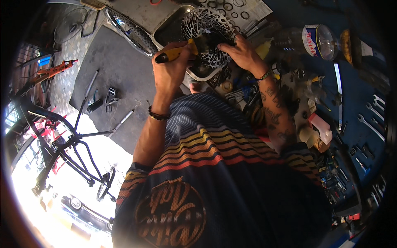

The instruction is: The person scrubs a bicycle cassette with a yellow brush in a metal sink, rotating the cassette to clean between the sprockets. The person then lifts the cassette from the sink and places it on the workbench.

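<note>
Silver, openwork, many-toothed cassette (204, 18), right hand (243, 53) tight on its edge, left hand (171, 71) around yellow-handled brush (173, 54)

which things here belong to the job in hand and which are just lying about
In the job, as it looks:
yellow-handled brush with dark bristles, in the left hand
round silver toothed metal cassette, in the right hand
silver metal tray with rounded corners, beneath

Apparently just lying about:
clear plastic bottle
black tubular bicycle frame
silver metal wrenches
</note>
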Available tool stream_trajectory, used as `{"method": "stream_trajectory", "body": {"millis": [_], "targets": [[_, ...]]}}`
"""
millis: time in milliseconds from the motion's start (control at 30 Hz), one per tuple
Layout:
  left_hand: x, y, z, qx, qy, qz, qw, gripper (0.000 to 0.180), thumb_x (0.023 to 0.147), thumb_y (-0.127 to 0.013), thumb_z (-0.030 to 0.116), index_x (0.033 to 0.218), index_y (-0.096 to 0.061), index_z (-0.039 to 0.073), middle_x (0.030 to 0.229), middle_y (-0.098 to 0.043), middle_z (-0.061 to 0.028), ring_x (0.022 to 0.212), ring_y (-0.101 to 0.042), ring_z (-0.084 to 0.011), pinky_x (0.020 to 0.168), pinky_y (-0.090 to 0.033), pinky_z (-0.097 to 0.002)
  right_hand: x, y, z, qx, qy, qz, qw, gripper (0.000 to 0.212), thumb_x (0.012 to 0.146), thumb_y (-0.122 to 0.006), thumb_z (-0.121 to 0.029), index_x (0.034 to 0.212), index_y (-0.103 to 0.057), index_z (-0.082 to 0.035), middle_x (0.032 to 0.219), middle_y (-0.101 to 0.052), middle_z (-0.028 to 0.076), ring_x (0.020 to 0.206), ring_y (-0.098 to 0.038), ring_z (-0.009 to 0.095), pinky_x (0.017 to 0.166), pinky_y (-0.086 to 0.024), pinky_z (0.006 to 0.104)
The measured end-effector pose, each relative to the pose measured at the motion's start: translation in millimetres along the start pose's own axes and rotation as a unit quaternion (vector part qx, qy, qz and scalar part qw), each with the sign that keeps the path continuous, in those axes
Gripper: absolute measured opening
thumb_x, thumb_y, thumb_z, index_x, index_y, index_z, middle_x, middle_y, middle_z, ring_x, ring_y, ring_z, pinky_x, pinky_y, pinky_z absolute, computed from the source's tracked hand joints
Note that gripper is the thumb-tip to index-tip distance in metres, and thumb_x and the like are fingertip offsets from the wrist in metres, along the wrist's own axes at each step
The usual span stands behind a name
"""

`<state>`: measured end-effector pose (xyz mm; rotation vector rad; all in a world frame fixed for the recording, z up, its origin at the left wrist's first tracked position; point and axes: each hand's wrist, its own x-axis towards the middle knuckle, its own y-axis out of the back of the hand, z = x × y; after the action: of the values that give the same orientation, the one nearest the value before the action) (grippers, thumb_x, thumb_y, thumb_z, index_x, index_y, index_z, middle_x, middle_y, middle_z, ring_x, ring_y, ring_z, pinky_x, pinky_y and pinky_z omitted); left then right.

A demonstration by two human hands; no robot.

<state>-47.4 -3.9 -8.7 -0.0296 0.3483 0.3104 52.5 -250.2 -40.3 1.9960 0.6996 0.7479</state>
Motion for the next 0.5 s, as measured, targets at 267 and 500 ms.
{"method": "stream_trajectory", "body": {"millis": [267,500], "targets": [[-15,-11,13,0.179,-0.088,0.119,0.973,0.024,0.093,-0.08,0.022,0.106,-0.082,0.002,0.08,-0.079,-0.0172,0.075,-0.081,-0.025,0.072,-0.061,-0.0345,3,-2,-36,0.15,-0.09,0.01,0.985,0.06,0.094,-0.073,-0.016,0.148,-0.051,-0.001,0.144,-0.058,0.03,0.128,-0.06,0.048,0.109,-0.053,0.0484],[-24,-7,-3,0.14,-0.086,0.132,0.978,0.024,0.093,-0.078,0.019,0.108,-0.082,0.0,0.08,-0.08,-0.0157,0.073,-0.08,-0.021,0.07,-0.062,-0.0348,2,3,-52,0.151,-0.087,0.031,0.984,0.062,0.093,-0.073,-0.013,0.148,-0.048,0.003,0.15,-0.055,0.029,0.135,-0.057,0.046,0.117,-0.048,0.0489]]}}
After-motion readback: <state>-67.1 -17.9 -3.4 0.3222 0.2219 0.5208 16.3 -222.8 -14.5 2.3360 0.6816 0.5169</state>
